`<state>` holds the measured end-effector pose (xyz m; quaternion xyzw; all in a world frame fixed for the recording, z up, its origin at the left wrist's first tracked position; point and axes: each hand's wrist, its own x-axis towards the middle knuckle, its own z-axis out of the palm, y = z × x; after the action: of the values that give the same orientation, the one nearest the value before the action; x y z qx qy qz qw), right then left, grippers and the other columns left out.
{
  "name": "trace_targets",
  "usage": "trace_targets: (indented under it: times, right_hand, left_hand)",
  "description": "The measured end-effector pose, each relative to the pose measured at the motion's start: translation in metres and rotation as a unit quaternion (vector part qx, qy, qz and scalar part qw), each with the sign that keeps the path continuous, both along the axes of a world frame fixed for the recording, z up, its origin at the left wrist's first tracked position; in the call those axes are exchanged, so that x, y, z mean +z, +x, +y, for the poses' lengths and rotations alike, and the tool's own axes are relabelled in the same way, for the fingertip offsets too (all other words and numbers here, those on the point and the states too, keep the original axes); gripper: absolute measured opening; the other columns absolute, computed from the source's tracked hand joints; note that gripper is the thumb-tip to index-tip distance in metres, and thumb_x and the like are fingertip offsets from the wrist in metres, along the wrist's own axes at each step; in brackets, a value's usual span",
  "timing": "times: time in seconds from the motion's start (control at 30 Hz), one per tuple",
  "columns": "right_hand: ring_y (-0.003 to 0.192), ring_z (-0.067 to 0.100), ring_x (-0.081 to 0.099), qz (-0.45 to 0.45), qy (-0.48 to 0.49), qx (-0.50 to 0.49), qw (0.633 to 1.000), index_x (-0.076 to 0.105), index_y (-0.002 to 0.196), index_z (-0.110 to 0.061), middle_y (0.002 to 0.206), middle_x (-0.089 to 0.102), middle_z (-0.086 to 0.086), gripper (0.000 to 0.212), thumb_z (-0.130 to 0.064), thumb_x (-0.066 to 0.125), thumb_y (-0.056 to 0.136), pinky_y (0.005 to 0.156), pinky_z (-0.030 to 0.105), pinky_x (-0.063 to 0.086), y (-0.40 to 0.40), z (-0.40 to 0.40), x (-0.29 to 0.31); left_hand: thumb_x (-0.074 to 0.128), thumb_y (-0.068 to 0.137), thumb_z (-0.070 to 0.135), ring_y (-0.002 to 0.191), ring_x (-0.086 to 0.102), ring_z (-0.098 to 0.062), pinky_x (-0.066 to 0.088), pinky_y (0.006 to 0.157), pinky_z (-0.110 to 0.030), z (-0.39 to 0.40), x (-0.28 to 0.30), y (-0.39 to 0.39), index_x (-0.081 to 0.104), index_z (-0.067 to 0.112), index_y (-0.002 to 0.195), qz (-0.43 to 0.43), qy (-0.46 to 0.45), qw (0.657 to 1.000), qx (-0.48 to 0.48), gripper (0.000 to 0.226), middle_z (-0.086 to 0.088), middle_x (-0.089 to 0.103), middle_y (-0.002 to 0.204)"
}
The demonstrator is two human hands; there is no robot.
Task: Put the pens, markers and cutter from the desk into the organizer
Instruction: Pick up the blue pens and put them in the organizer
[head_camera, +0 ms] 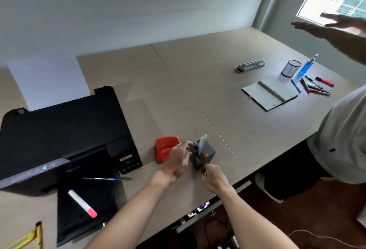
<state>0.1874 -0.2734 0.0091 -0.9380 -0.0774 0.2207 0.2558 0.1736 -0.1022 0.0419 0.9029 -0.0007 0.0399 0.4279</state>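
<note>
The grey box organizer (pixel 210 150) stands near the desk's front edge. A white marker (pixel 203 142) and a blue pen (pixel 196 147) stick up out of it, and an orange-tipped item (pixel 206 155) shows at its front. My left hand (pixel 178 159) reaches in from the left with its fingertips pinching the blue pen. My right hand (pixel 213 177) is curled on the organizer's near corner. On the printer's black tray lie a white marker with a pink cap (pixel 82 203) and another blue pen (pixel 105 179). A yellow cutter (pixel 29 237) lies at the bottom left.
A black printer (pixel 65 136) with white paper fills the left. A red hole punch (pixel 165 150) sits just left of the organizer. Far right are a notebook (pixel 270 93), a mesh cup (pixel 291 70), a blue bottle (pixel 306 66) and several pens (pixel 315 87). Another person (pixel 344 134) stands right, hand raised.
</note>
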Motion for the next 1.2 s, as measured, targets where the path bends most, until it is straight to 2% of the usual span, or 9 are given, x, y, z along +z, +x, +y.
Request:
trace_targets:
  times: [0.2, 0.4, 0.47, 0.57, 0.7, 0.83, 0.97, 1.1, 1.2]
  right_hand:
    - [0.099, 0.034, 0.061, 0.033, 0.002, 0.118, 0.992, 0.061, 0.096, -0.016, 0.104, 0.068, 0.013, 0.023, -0.024, 0.048, 0.079, 0.078, 0.035, 0.049, -0.022, 0.046, -0.027]
    - [0.103, 0.026, 0.056, 0.044, 0.025, 0.217, 0.975, 0.056, 0.11, -0.015, 0.099, 0.058, 0.002, 0.027, -0.021, 0.054, 0.083, 0.082, 0.03, 0.043, -0.038, 0.119, -0.04]
    - [0.099, 0.025, 0.057, 0.039, 0.053, 0.228, 0.971, 0.058, 0.108, -0.012, 0.099, 0.06, 0.004, 0.024, -0.02, 0.058, 0.085, 0.079, 0.028, 0.041, -0.042, 0.143, -0.04]
    - [0.088, 0.022, 0.057, 0.065, 0.11, 0.197, 0.972, 0.06, 0.092, -0.018, 0.088, 0.064, 0.002, 0.01, -0.028, 0.056, 0.09, 0.074, 0.031, 0.042, -0.052, 0.178, -0.031]
    - [0.085, 0.021, 0.056, 0.071, 0.141, 0.208, 0.965, 0.061, 0.082, -0.026, 0.078, 0.061, -0.005, 0.03, -0.048, 0.044, 0.093, 0.073, 0.032, 0.038, -0.065, 0.212, -0.03]
    - [0.08, 0.016, 0.06, 0.07, 0.139, 0.228, 0.961, 0.063, 0.09, -0.017, 0.081, 0.066, -0.002, 0.035, -0.05, 0.053, 0.09, 0.064, 0.024, 0.04, -0.075, 0.236, -0.028]
    - [0.08, 0.021, 0.062, 0.043, 0.112, 0.222, 0.968, 0.059, 0.096, -0.013, 0.083, 0.066, 0.002, 0.032, -0.044, 0.056, 0.092, 0.066, 0.031, 0.046, -0.079, 0.249, -0.028]
    - [0.085, 0.032, 0.062, 0.009, 0.065, 0.207, 0.976, 0.06, 0.098, -0.005, 0.09, 0.066, 0.012, 0.034, -0.038, 0.055, 0.093, 0.065, 0.032, 0.042, -0.078, 0.262, -0.032]
    - [0.081, 0.032, 0.063, 0.003, 0.064, 0.211, 0.975, 0.065, 0.093, -0.008, 0.087, 0.067, 0.011, 0.022, -0.029, 0.056, 0.094, 0.066, 0.037, 0.049, -0.078, 0.269, -0.036]
  left_hand:
    - [0.056, 0.09, 0.013, 0.072, 0.055, -0.003, 0.043, 0.068, -0.018, 0.061, -0.024, -0.099, 0.062, 0.02, 0.096, -0.012, 0.01, 0.992, 0.125, 0.011, 0.004, 0.062, 0.083]
    - [0.055, 0.091, 0.023, 0.081, 0.056, -0.006, 0.047, 0.077, -0.023, 0.12, -0.052, -0.2, 0.059, 0.024, 0.094, 0.056, 0.104, 0.96, 0.254, 0.005, 0.009, 0.058, 0.089]
    - [0.057, 0.089, 0.025, 0.076, 0.055, -0.006, 0.049, 0.072, -0.025, 0.129, -0.054, -0.224, 0.057, 0.026, 0.088, 0.078, 0.124, 0.947, 0.285, 0.001, 0.009, 0.057, 0.085]
    - [0.061, 0.086, 0.03, 0.065, 0.054, -0.006, 0.044, 0.057, -0.018, 0.132, -0.057, -0.26, 0.051, 0.028, 0.078, 0.117, 0.118, 0.928, 0.334, 0.013, 0.011, 0.056, 0.076]
    - [0.056, 0.084, 0.047, 0.067, 0.057, -0.014, 0.047, 0.061, -0.027, 0.122, -0.073, -0.298, 0.055, 0.023, 0.071, 0.193, 0.115, 0.899, 0.376, 0.027, 0.008, 0.062, 0.072]
    - [0.056, 0.076, 0.067, 0.066, 0.055, -0.007, 0.045, 0.061, -0.02, 0.109, -0.079, -0.312, 0.056, 0.026, 0.077, 0.244, 0.111, 0.882, 0.388, 0.042, 0.011, 0.062, 0.074]
    - [0.05, 0.081, 0.066, 0.07, 0.058, -0.006, 0.052, 0.064, -0.023, 0.101, -0.078, -0.306, 0.056, 0.026, 0.082, 0.24, 0.102, 0.877, 0.403, 0.04, 0.012, 0.062, 0.078]
    - [0.047, 0.075, 0.077, 0.073, 0.057, -0.007, 0.047, 0.064, -0.021, 0.094, -0.076, -0.297, 0.055, 0.023, 0.092, 0.252, 0.126, 0.874, 0.395, 0.057, 0.009, 0.064, 0.085]
    - [0.051, 0.086, 0.059, 0.086, 0.063, -0.011, 0.054, 0.076, -0.025, 0.092, -0.076, -0.288, 0.055, 0.021, 0.103, 0.288, 0.16, 0.869, 0.37, 0.041, 0.004, 0.066, 0.096]
